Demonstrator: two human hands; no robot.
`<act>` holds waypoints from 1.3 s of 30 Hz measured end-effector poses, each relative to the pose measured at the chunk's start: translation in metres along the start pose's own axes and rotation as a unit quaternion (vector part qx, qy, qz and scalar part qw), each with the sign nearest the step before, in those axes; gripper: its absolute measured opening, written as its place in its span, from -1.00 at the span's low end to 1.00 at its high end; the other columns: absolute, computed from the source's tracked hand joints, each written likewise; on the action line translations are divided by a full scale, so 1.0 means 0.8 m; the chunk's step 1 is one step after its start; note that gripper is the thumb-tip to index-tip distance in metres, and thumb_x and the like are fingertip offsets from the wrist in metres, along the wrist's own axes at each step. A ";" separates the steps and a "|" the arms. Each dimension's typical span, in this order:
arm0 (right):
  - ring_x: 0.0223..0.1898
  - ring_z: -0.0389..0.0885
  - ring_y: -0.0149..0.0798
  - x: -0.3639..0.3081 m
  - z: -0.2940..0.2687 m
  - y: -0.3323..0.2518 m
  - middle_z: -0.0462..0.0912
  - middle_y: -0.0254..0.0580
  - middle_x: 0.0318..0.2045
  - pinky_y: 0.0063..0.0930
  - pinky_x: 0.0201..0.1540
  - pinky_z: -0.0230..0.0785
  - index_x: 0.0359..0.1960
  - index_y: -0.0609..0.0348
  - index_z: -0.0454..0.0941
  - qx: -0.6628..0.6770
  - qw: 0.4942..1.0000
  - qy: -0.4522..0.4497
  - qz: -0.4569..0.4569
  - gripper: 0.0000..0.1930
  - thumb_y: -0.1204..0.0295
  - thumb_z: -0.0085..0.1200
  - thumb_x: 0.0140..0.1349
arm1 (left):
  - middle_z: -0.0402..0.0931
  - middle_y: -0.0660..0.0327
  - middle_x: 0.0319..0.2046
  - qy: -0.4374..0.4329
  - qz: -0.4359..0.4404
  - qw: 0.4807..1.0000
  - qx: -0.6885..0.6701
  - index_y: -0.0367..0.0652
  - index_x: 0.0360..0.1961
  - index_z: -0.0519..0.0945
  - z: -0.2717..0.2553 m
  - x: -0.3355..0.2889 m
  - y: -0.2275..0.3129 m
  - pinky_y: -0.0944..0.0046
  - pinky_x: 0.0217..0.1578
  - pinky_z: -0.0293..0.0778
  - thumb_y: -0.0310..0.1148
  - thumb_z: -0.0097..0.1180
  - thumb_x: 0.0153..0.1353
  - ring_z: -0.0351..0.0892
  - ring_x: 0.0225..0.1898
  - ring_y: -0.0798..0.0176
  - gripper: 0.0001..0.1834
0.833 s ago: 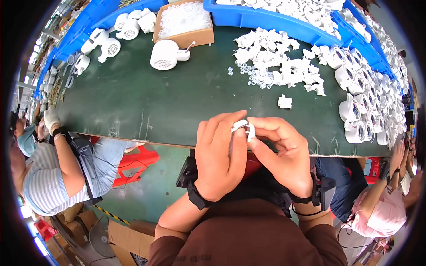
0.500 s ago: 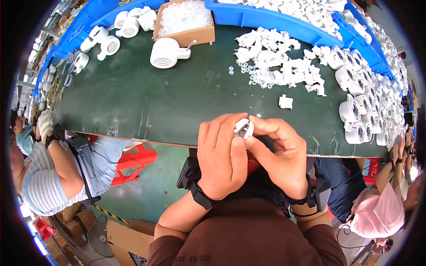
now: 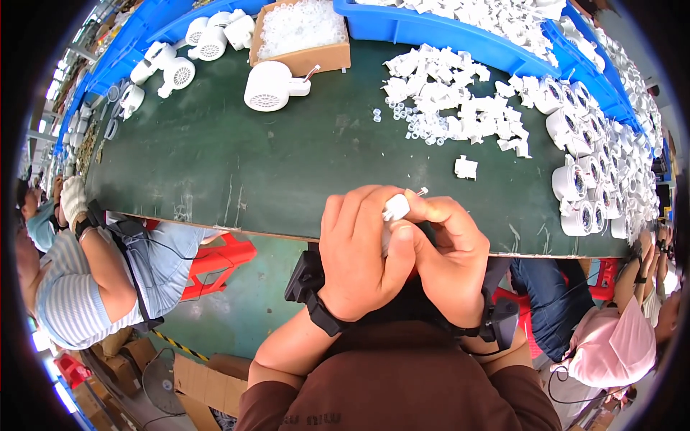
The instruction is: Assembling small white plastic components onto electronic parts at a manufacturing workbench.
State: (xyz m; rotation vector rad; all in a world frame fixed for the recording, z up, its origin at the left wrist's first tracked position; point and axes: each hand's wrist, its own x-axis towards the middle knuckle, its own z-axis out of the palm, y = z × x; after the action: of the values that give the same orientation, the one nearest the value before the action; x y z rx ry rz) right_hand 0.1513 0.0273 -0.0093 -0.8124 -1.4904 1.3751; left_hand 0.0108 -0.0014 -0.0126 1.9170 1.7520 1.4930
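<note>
Close in front of my body, at the table's near edge, both hands meet around a small white plastic part (image 3: 395, 207). My left hand (image 3: 359, 255) wraps its fingers round it, hiding most of its lower portion. From the other side, my right hand (image 3: 453, 251) presses it with thumb and index finger. A tiny white connector (image 3: 422, 191) on a short lead pokes out above the right index finger. Beyond my hands a single white plastic bracket (image 3: 466, 167) lies alone on the green table (image 3: 187, 144).
Loose white brackets (image 3: 496, 118) and clear rings (image 3: 429, 129) are heaped ahead on the right. Round white housings (image 3: 571, 182) stand in rows at far right. Ahead are a white fan (image 3: 266, 87), a cardboard box (image 3: 316, 59) and a blue bin (image 3: 431, 27). Co-workers sit on both sides.
The white part has turned in my fingers: its dark open inside faced up before, and a plain white face shows now. My right hand has closed in nearer the left.
</note>
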 end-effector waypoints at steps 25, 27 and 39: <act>-0.19 0.53 -0.13 0.123 -0.040 0.008 0.57 -0.23 -0.27 -0.35 -0.15 0.43 -0.20 0.10 0.73 -0.452 0.857 -0.069 -0.239 -0.83 0.56 0.32 0.16 | 0.59 0.10 -0.20 -0.065 0.009 0.996 0.056 -0.22 -0.10 0.65 -0.027 0.012 0.013 0.11 -0.24 0.43 -0.47 0.25 0.16 0.49 -0.29 -0.01 -0.74; -0.21 0.58 -0.28 0.105 -0.039 -0.017 0.60 -0.25 -0.28 -0.49 -0.14 0.41 -0.22 0.15 0.72 -0.342 0.925 -0.070 -0.148 -0.89 0.59 0.28 0.23 | 0.58 0.10 -0.22 -0.064 0.011 0.996 0.058 -0.21 -0.11 0.61 -0.031 0.012 0.011 0.10 -0.25 0.42 -0.49 0.28 0.13 0.49 -0.30 -0.01 -0.73; -0.02 0.64 -0.33 0.044 -0.043 -0.022 0.65 -0.15 -0.08 -0.42 0.09 0.52 -0.10 0.27 0.70 0.033 0.990 -0.104 0.089 -0.84 0.68 0.19 0.33 | 0.56 0.12 -0.24 -0.074 0.048 0.995 0.048 -0.15 -0.14 0.46 -0.007 0.018 -0.001 0.05 -0.24 0.39 -0.54 0.32 0.02 0.51 -0.28 -0.04 -0.63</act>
State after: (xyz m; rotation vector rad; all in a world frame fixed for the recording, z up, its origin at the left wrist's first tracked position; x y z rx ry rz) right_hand 0.1725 0.0695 0.0130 -0.7958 -1.5505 1.6769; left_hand 0.0036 0.0073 -0.0023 2.1282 1.7179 1.2784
